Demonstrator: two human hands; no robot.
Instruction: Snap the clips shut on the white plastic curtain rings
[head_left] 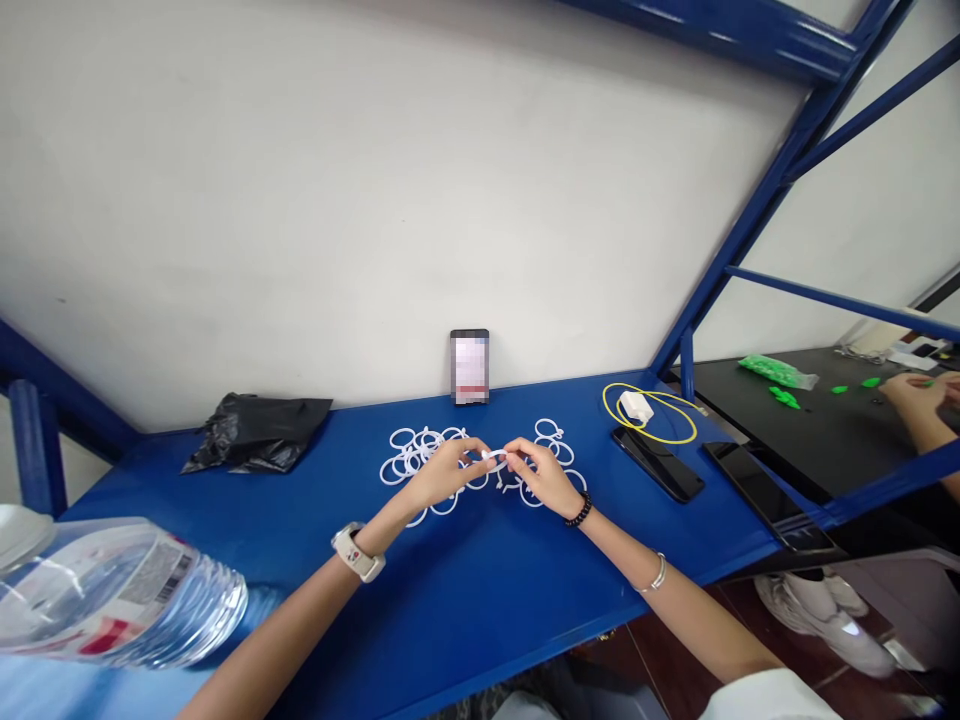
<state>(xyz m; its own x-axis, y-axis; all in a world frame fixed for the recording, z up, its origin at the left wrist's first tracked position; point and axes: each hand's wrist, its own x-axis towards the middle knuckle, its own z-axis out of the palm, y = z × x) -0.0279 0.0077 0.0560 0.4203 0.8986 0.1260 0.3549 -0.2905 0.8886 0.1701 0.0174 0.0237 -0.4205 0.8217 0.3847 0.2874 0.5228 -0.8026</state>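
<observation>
Between my two hands is a white plastic ring (pixel 495 454), seen nearly edge-on, with a small knob by the left fingertips. My left hand (pixel 444 472) pinches one side of it with thumb and fingers. Gripping the other side, my right hand (pixel 549 480) has its fingertips close to the left ones. A heap of similar white rings (pixel 411 460) lies under and beyond my left hand, partly hidden by it. More white rings (pixel 548 421) are spread around my right hand. Small white pieces (pixel 504 486) show on the table between the hands.
On the blue table (pixel 450 610) are a black plastic bag (pixel 262 432), a large water bottle (pixel 127 600), a white charger (pixel 636 405) with yellow cable, and two dark phones. A lit phone (pixel 470 368) leans on the wall. Another person's hands (pixel 919 400) are at right, near green pieces.
</observation>
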